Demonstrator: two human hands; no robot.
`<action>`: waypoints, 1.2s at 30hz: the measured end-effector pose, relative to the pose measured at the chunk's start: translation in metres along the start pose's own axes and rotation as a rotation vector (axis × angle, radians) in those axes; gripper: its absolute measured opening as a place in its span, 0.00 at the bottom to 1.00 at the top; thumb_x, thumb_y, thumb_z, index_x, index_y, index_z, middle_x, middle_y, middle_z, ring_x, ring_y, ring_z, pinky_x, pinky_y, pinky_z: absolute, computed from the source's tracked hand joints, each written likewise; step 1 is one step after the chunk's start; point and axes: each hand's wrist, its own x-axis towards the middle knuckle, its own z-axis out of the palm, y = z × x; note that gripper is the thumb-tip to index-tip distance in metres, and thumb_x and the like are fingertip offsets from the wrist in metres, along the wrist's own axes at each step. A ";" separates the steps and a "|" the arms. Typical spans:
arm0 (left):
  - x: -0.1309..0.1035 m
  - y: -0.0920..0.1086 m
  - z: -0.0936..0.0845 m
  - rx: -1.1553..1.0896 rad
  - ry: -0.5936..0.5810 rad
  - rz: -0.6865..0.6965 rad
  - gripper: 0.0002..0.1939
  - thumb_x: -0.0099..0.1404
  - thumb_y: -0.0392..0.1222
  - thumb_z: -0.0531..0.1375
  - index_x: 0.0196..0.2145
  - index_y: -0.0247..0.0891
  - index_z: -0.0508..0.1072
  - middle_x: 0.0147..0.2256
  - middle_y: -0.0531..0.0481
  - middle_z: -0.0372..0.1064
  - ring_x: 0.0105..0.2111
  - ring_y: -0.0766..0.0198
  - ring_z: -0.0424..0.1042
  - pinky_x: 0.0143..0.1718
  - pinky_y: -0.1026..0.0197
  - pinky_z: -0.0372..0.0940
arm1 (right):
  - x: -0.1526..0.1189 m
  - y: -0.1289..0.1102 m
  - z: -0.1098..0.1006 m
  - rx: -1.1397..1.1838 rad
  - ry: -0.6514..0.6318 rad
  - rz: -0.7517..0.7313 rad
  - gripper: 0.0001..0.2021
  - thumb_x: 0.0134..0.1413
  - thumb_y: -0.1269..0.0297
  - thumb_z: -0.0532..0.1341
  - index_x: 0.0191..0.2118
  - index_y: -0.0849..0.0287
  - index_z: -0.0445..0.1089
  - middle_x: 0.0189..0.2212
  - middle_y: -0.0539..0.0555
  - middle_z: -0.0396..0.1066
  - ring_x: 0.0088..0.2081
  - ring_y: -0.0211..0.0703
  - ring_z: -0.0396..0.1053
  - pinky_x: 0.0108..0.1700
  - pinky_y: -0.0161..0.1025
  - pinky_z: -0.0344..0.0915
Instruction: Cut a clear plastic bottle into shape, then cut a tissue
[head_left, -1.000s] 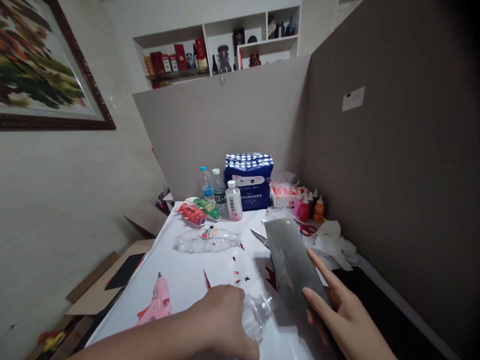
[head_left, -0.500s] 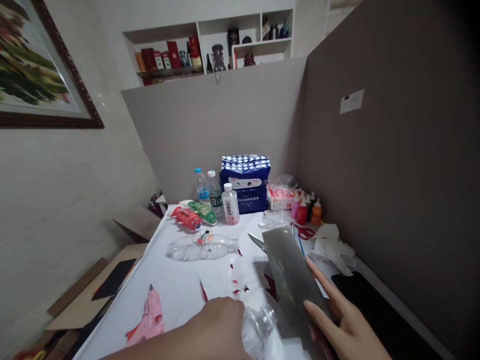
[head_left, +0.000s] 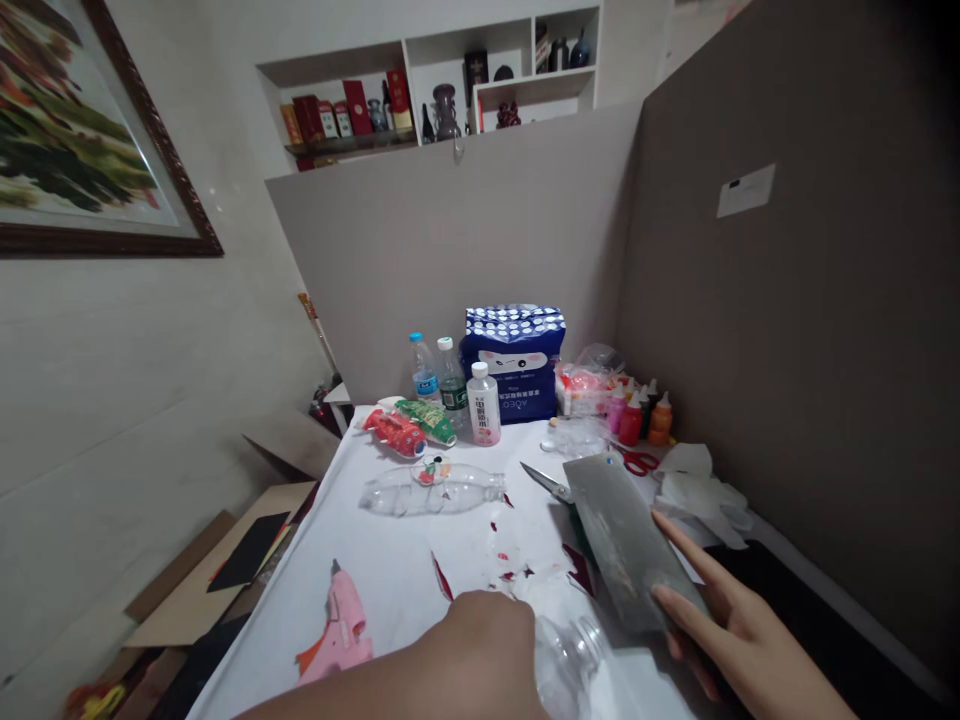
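My right hand (head_left: 720, 620) is closed around the near end of a broad grey cleaver (head_left: 626, 545), whose handle is hidden. The blade lies slanted over the table, its holed end pointing away. My left hand (head_left: 487, 640), fingers mostly hidden, is closed on a clear plastic bottle (head_left: 566, 655) with its ridged neck showing on the right. Scissors (head_left: 547, 482) with pointed blades lie partly under the cleaver. Small dark red scraps (head_left: 441, 577) are scattered beyond my left hand. Another clear bottle (head_left: 431, 490) lies on its side farther off.
A pink glue gun (head_left: 341, 625) rests at the left on the white table (head_left: 405, 560). Wrapped red bottle (head_left: 396, 433), upright drink bottle (head_left: 484, 405) and blue tissue pack (head_left: 517, 375) stand at the back. Paint bottles (head_left: 630, 422), red-handled scissors (head_left: 641, 462) and white gloves (head_left: 701, 490) are right.
The view has shifted, so the table things and both hands appear farther right. Both hands keep their hold on the bottle and the cleaver, and the blade's tilt is slightly different.
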 end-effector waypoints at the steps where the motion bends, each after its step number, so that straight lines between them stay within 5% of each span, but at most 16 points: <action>1: 0.003 -0.004 0.004 -0.013 -0.014 -0.003 0.29 0.40 0.56 0.65 0.40 0.39 0.74 0.33 0.38 0.74 0.29 0.48 0.73 0.27 0.55 0.62 | 0.001 0.000 0.001 0.022 -0.032 0.024 0.42 0.49 0.48 0.60 0.66 0.60 0.48 0.12 0.45 0.65 0.12 0.40 0.61 0.13 0.34 0.60; 9: 0.019 -0.011 0.018 0.052 0.012 0.059 0.28 0.38 0.48 0.66 0.40 0.39 0.74 0.37 0.37 0.74 0.30 0.47 0.74 0.28 0.54 0.63 | 0.005 0.003 0.003 0.063 -0.068 0.107 0.46 0.47 0.43 0.61 0.67 0.59 0.43 0.14 0.44 0.66 0.13 0.39 0.59 0.17 0.34 0.57; 17: -0.002 -0.014 0.013 -0.088 0.003 -0.040 0.33 0.37 0.63 0.64 0.39 0.41 0.73 0.32 0.40 0.74 0.26 0.49 0.73 0.25 0.55 0.62 | -0.006 0.001 -0.016 -0.025 -0.019 0.048 0.45 0.45 0.45 0.63 0.67 0.53 0.46 0.14 0.46 0.66 0.14 0.42 0.61 0.15 0.36 0.60; 21: 0.002 -0.009 0.012 -0.044 0.041 0.022 0.34 0.37 0.66 0.62 0.38 0.40 0.73 0.35 0.38 0.73 0.30 0.47 0.73 0.24 0.56 0.62 | -0.027 -0.006 -0.023 -0.205 0.008 -0.034 0.42 0.47 0.46 0.61 0.66 0.49 0.48 0.14 0.46 0.64 0.13 0.40 0.58 0.13 0.35 0.57; 27: 0.007 -0.006 0.007 0.061 0.133 0.153 0.33 0.42 0.67 0.58 0.38 0.38 0.74 0.37 0.37 0.74 0.37 0.43 0.73 0.33 0.53 0.66 | -0.052 -0.018 -0.017 -0.417 -0.123 -0.253 0.31 0.53 0.55 0.58 0.64 0.50 0.56 0.23 0.53 0.71 0.26 0.46 0.69 0.32 0.37 0.69; 31: 0.002 -0.006 0.005 0.057 0.194 0.204 0.31 0.45 0.64 0.58 0.39 0.38 0.74 0.37 0.38 0.75 0.38 0.44 0.73 0.36 0.53 0.68 | -0.060 -0.034 -0.008 -0.461 -0.244 -0.289 0.29 0.54 0.62 0.54 0.63 0.49 0.57 0.22 0.51 0.72 0.23 0.44 0.70 0.28 0.34 0.68; 36: -0.001 -0.002 0.005 0.088 0.239 0.223 0.30 0.45 0.62 0.58 0.37 0.36 0.75 0.36 0.37 0.75 0.38 0.42 0.73 0.38 0.51 0.69 | -0.061 -0.046 0.000 -0.709 -0.389 -0.346 0.36 0.52 0.71 0.50 0.68 0.53 0.43 0.18 0.49 0.72 0.18 0.44 0.68 0.24 0.33 0.64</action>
